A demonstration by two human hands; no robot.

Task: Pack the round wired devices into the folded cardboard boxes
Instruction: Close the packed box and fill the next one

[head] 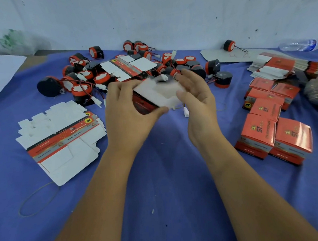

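My left hand [127, 111] grips a partly folded red and white cardboard box [151, 97] above the middle of the blue cloth. My right hand [197, 100] touches the box's white flaps with thumb and fingers, the fingers mostly straight; the flaps are motion-blurred. A white wire connector [186, 112] hangs below the box. Behind the hands lies a heap of round black and red wired devices [83, 79]. A stack of flat unfolded boxes [62, 138] lies at the left. Closed red boxes [272, 128] stand at the right.
Further flat box blanks [278, 66] are piled at the far right. A plastic water bottle [299, 45] lies by the wall. One lone device [229, 45] sits on a cardboard sheet [216, 55]. A rubber band [37, 200] lies at the front left. A white wall runs behind.
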